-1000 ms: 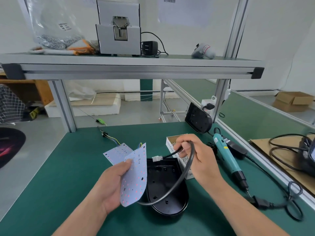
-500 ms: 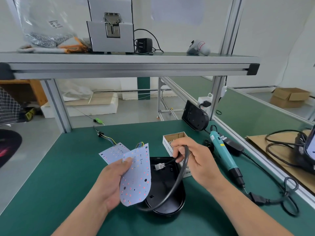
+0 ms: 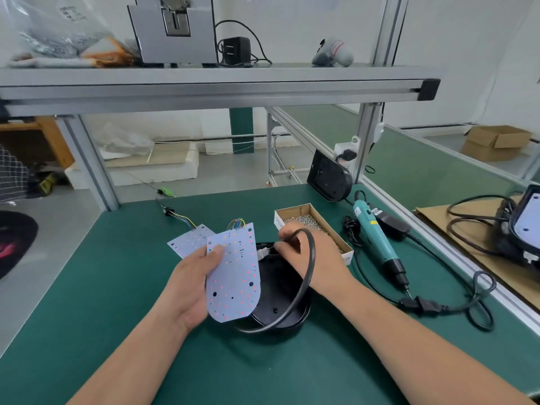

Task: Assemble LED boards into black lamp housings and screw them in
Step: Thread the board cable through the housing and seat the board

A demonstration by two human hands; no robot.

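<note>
Holding loose screws [image 3: 304, 220], cardboard box [image 3: 347, 258]

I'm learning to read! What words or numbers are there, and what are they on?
Nothing here is readable.
Bag label: print blurred.
Screw box: handwriting too small.
Screwdriver label: too small.

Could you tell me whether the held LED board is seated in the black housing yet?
Out: the left hand holds the board tilted above the housing, whose floor shows bare.
</note>
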